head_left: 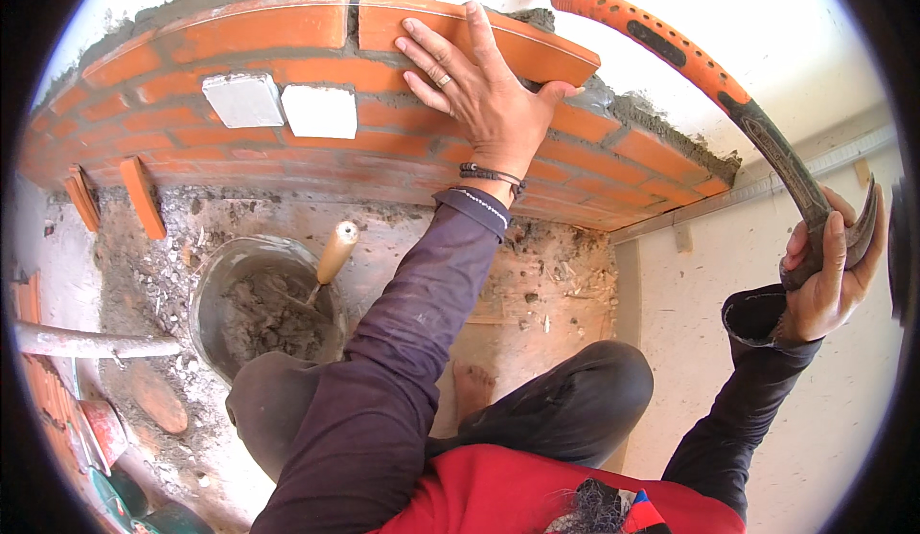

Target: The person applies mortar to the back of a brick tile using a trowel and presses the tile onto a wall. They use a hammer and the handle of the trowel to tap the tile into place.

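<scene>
Far L, a pale pole (105, 343) is jutting in toward a bucket (209, 304); 2 loose bricks (142, 199) are sitting nr the foot of the brick wall (402, 136). Bucket's holding grey mortar (268, 314), w/ a wooden-handled trowel (337, 251) sticking up out of it, R side, blade hidden. Above, 2 white square tiles (321, 113) are sitting side by side vs. the wall face. Ctr: L hand (494, 98) is resting on the front of an orange top-course brick (537, 50); fingers are spreading flat, not gripping, thumb lying nr its R end. That brick's sitting just R of its neighbor brick (259, 28), narrow open joint btwn. Far R: R hand (829, 280) is grasping a claw hammer (714, 79) by its head, fingers curling round the steel; orange/blk handle is pointing up-L, its butt showing above the brick's R end.
</scene>
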The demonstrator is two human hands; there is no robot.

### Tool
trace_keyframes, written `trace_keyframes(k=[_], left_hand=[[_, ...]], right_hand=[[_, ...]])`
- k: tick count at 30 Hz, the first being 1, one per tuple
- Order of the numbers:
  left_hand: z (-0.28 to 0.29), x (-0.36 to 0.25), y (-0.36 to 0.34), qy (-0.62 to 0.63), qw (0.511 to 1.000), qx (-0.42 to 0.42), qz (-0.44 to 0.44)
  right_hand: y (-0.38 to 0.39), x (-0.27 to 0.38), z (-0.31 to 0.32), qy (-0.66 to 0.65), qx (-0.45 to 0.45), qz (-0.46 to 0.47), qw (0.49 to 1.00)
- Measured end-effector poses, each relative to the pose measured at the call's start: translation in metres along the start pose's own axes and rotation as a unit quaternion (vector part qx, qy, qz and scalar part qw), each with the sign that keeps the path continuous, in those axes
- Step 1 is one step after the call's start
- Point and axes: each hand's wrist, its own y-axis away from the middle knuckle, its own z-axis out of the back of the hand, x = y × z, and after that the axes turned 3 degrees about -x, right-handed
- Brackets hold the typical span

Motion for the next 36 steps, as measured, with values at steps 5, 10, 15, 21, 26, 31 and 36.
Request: trace_keyframes(k=[5,10,15,21,26,31,36], left_hand=[[0.002,0.003,0.0,0.0,1.0,-0.011,-0.007],[0.001,-0.001,0.0,0.038,0.999,-0.006,0.017],[0.004,0.001,-0.002,0.051,0.998,-0.02,0.015],[0.01,-0.007,-0.005,0.052,0.997,0.004,0.055],[0.017,-0.006,-0.005,0.023,0.997,0.022,0.073],[0.019,0.002,-0.003,-0.07,0.994,0.029,0.075],[0.02,-0.011,-0.008,-0.062,0.991,0.045,0.108]], right_hand=[[0.0,-0.004,-0.006,0.017,0.042,-0.007,0.999],[-0.008,0.0,-0.007,0.027,0.065,-0.009,0.997],[-0.02,-0.003,-0.015,0.003,0.032,-0.044,0.999],[-0.051,-0.007,-0.029,0.002,0.038,-0.07,0.997],[-0.068,-0.018,-0.042,-0.074,0.057,-0.089,0.992],[-0.08,-0.021,-0.065,-0.124,0.14,-0.078,0.979],[-0.124,-0.014,-0.069,-0.087,0.181,-0.008,0.98]])
